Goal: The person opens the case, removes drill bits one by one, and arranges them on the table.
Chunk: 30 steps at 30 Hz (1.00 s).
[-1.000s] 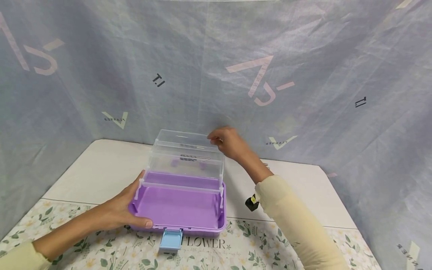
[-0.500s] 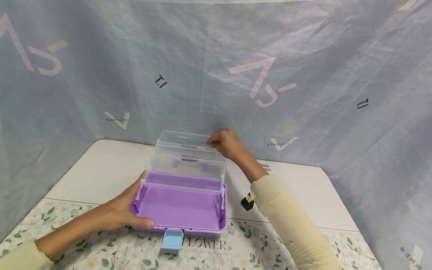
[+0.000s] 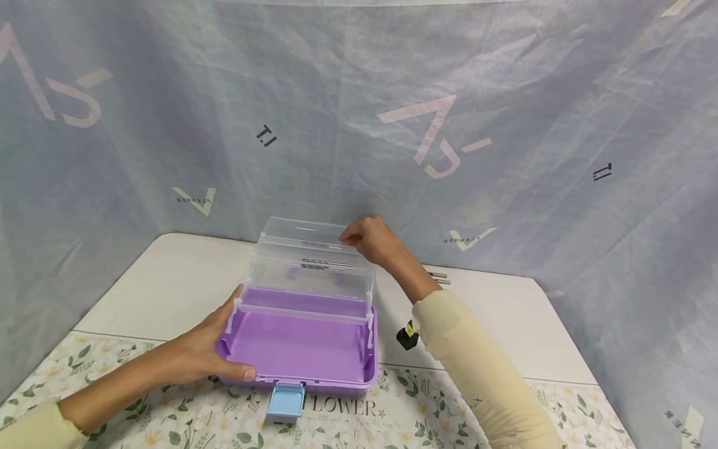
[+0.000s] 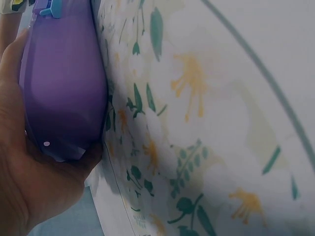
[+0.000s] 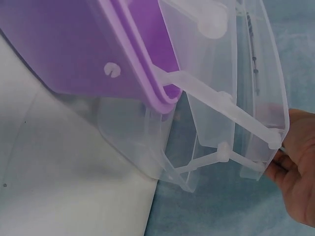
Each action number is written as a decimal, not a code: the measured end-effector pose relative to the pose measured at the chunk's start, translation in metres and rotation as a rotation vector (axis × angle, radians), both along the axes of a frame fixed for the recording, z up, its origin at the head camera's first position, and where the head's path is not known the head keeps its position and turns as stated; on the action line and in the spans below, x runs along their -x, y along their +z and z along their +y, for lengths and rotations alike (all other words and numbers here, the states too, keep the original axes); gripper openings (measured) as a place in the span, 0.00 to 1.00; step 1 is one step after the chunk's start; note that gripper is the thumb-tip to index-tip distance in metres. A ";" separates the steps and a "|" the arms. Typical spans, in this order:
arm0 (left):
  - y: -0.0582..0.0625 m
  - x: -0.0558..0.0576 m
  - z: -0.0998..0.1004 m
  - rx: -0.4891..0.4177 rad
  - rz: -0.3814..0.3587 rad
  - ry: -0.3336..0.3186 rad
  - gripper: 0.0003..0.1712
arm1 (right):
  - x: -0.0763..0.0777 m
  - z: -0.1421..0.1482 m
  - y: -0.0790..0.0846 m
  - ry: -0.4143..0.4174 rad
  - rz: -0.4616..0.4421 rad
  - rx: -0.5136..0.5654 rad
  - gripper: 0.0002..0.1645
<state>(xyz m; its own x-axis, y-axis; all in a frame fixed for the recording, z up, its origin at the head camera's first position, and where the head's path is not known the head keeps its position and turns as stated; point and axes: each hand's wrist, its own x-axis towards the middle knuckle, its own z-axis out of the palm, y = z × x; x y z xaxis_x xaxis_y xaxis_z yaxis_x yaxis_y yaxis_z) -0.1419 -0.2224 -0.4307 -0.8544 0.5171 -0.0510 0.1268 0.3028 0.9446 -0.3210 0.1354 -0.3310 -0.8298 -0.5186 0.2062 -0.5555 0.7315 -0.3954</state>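
Purple box [image 3: 305, 349] sits in the lower half of the head view, just left of centre, its long side running left to right and its right end dipping slightly. From where I stand, the left hand [image 3: 203, 352] is nearer to the base: it grips the left end, thumb over the front rim near the blue latch [image 3: 287, 401], the other fingers along the end wall. Above the box's rear, clear trays step up and back on white link arms [image 5: 216, 101]. What matters here, I'd judge, is how the top tray [image 3: 297, 228] lies to the right hand [image 3: 373, 240]: it stretches leftward from those fingertips, its long axis matching the box's, with the right hand at its right end and the left hand well apart, lower left. Those right fingers are bent and bunched together at the tray's edge; whether they pinch the plastic or some small piece, I can't tell. Slim dark rods [image 3: 326, 262] show through the clear plastic, lower left of the fingertips, lying roughly sideways too. A black object [image 3: 406, 337] rests beside the right sleeve [image 3: 477, 368], right of centre.
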 end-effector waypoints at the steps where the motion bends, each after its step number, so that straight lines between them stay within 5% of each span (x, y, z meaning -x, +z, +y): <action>1: 0.000 0.000 0.000 0.002 0.005 -0.001 0.93 | 0.000 0.000 0.000 -0.001 0.003 -0.002 0.13; 19: 0.003 0.000 0.000 0.051 0.012 0.015 0.93 | 0.004 -0.006 0.003 0.008 0.006 -0.058 0.12; 30: 0.005 -0.002 0.000 0.126 0.054 0.033 0.93 | 0.006 -0.006 0.004 0.084 0.060 -0.108 0.16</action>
<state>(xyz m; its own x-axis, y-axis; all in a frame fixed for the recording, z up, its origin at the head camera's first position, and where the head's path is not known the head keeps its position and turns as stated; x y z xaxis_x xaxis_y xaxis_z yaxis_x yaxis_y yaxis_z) -0.1399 -0.2222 -0.4253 -0.8743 0.4807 -0.0675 0.1642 0.4239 0.8907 -0.3267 0.1294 -0.3266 -0.7706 -0.6072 0.1936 -0.6365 0.7180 -0.2816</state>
